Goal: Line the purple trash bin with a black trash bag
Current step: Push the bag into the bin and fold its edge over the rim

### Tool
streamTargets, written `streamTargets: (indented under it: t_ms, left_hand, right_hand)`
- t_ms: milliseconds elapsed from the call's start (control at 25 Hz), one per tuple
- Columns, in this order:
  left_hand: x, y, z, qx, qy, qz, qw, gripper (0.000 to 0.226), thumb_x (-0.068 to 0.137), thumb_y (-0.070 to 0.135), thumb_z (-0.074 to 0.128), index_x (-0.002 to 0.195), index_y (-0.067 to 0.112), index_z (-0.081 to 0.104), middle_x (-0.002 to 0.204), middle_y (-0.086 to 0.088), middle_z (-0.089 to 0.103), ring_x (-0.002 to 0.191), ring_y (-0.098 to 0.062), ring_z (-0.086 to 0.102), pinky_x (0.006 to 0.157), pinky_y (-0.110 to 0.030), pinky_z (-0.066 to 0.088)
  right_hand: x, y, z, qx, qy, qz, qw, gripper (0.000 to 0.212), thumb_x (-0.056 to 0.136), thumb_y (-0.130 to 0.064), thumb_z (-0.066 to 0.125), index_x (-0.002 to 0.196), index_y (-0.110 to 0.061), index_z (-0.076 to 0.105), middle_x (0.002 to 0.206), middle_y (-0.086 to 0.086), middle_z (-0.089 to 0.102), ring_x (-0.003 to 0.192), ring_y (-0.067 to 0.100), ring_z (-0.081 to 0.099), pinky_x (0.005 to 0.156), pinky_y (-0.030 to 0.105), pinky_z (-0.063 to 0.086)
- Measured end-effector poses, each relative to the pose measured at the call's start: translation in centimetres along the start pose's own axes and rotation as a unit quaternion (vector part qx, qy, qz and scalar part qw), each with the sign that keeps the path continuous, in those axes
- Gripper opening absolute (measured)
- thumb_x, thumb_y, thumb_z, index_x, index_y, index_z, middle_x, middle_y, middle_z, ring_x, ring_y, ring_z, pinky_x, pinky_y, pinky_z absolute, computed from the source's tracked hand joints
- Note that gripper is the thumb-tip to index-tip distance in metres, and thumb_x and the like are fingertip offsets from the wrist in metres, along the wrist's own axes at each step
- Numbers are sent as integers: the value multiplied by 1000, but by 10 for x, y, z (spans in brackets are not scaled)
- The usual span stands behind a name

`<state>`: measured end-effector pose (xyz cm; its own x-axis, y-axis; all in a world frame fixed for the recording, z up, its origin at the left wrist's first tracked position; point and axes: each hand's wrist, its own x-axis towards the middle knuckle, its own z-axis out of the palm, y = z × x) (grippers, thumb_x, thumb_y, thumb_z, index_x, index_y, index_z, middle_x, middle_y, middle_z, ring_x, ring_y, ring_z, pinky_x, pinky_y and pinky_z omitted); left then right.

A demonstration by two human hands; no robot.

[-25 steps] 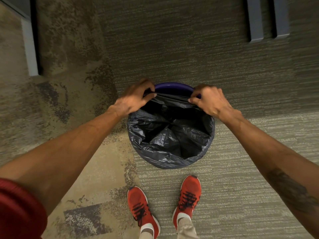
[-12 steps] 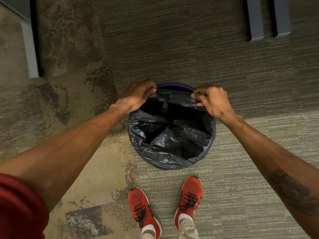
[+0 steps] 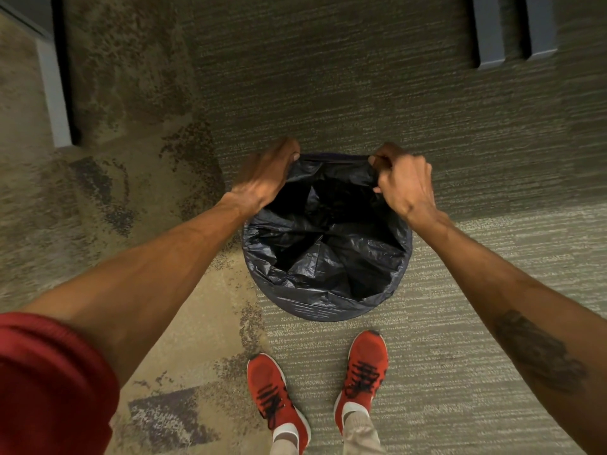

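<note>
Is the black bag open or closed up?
Open. The black bag gapes wide inside the bin, its dark hollow showing, while the left hand and right hand pinch its far edge.

Office-like room, patterned carpet tiles (image 3: pixel 361 77) in grey and tan as in commercial spaces, grey furniture legs (image 3: pixel 489 31) at the far edge, grey panel (image 3: pixel 54 93) at left

The bag (image 3: pixel 325 257) sits in the bin (rim hidden), on the carpet (image 3: pixel 361 103) before both shoes (image 3: pixel 364 369).
</note>
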<state>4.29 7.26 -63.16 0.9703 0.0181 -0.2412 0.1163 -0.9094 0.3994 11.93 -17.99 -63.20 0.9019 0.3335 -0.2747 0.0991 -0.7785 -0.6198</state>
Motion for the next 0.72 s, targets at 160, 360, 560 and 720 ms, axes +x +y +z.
streamTargets:
  t_ms: [160,360,560,720]
  left_hand:
    - [4,-2,-3,10,-29,-15,999,19,108,27,33,109,15,48,108,-11,56,80,-37,56,64,-39,36]
    - [11,-12,-4,-12,-74,-74,994,18,108,26,38,110,19,55,112,-8,64,88,-25,55,72,-33,36]
    - [17,-24,0,-108,-95,-148,978,23,105,19,50,114,10,69,116,-12,70,102,-27,64,76,-28,40]
    - [-1,-23,10,-376,-93,-355,851,17,101,23,58,101,13,72,92,-7,72,77,-18,68,59,-20,54]
  right_hand:
    - [13,1,3,-14,-32,-3,999,18,99,-25,52,99,-17,68,94,12,74,66,29,75,55,34,58]
    - [28,5,13,-57,-60,-18,996,21,98,-26,58,105,-17,75,111,8,75,99,31,69,82,34,52]
    - [32,9,25,97,-49,99,989,14,91,-23,68,85,-17,79,95,7,77,92,24,71,82,36,56]
    - [28,17,27,325,-134,297,888,13,94,-15,64,81,-19,67,65,-6,68,64,12,64,51,20,54]
